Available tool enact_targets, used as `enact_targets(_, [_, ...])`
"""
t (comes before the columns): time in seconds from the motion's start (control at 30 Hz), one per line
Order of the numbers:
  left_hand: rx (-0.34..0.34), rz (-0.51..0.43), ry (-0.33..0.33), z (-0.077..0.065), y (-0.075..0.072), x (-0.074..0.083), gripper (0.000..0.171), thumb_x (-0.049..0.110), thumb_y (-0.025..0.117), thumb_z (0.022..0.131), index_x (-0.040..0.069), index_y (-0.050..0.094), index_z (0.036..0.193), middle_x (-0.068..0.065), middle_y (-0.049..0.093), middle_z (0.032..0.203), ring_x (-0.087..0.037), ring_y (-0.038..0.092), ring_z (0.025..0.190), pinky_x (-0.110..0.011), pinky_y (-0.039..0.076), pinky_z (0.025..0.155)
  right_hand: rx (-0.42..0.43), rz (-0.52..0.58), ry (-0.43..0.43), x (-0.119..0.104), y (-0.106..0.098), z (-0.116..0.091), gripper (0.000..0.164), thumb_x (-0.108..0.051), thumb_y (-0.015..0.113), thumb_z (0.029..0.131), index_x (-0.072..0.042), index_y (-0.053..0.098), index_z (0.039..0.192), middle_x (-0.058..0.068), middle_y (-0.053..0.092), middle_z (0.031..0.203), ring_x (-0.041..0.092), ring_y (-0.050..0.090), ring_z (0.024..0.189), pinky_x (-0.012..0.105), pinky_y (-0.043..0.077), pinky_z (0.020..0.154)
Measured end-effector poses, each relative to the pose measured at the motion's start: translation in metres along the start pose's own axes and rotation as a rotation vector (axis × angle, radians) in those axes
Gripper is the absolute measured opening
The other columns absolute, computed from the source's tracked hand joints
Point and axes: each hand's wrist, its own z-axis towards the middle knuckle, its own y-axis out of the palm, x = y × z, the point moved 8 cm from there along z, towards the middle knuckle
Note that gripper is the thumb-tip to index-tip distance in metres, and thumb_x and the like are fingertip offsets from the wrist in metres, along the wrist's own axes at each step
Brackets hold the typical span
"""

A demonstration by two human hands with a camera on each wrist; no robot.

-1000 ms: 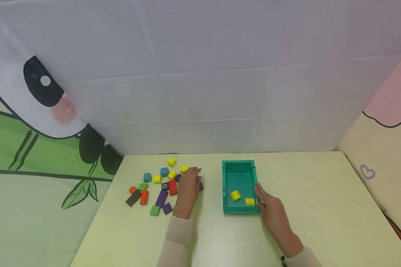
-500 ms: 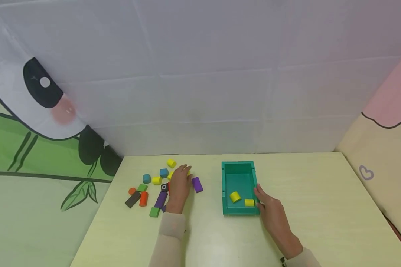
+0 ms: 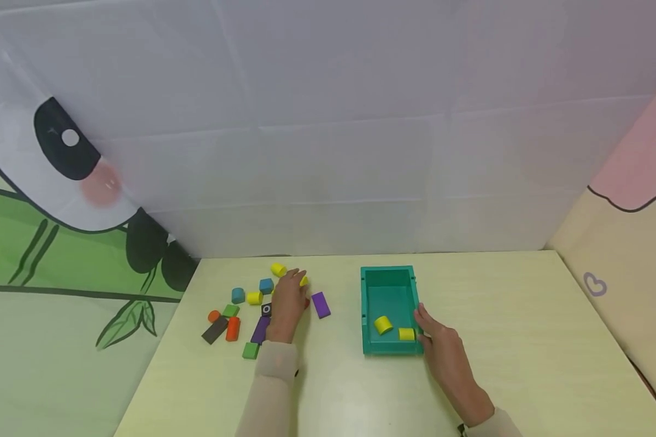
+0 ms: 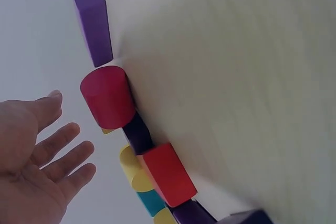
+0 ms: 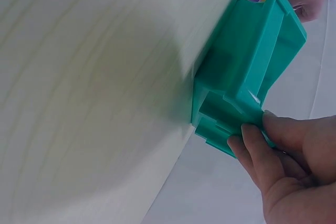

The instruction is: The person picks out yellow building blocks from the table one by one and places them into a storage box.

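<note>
1. Left grip (image 3: 288,300): nothing held, fingers loosely apart over the loose blocks (image 3: 232,329), red cylinder (image 4: 108,97) near; probably poised to choose.
2. Right grip (image 3: 447,349): I pinch the teal bin (image 3: 389,297) by its rim, presumably bracing it.
3. Bin upright on counter (image 3: 361,394), right of the blocks, likely for short reach; two yellow cylinders (image 3: 383,325) inside, toward me.

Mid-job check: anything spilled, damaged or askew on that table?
Nothing stands out. The teal rectangular open-topped box sits upright, its edge held by the right hand, with two yellow cylinders inside. The visible multicoloured blocks show no obvious damage; the left hand partly hides some.
</note>
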Motion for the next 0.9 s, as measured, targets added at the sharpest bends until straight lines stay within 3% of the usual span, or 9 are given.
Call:
enact_targets(0.63, [-0.099,-0.001,-0.038,0.009,0.013,-0.011,0.038,0.003,0.071,0.1,-0.002,0.067,0.137,-0.023,0.063,0.143,-0.042,0.061,0.131,-0.053,0.051,0.112,-0.009,0.004,0.024,-0.001,0.0,0.0,0.06,0.011,0.076,0.089,0.005,0.056,0.144,0.018,0.052,0.154,0.04,0.056,0.136,0.051,0.052,0.105])
enact_targets(0.9, [-0.11,-0.011,-0.039,0.012,0.016,-0.011,0.037,0.0,0.072,0.098,-0.002,0.069,0.134,-0.024,0.064,0.142,-0.043,0.062,0.129,-0.054,0.053,0.109,-0.003,0.008,0.014,-0.001,0.0,-0.001,0.06,0.011,0.077,0.089,0.005,0.056,0.144,0.018,0.052,0.154,0.04,0.056,0.136,0.051,0.052,0.104])
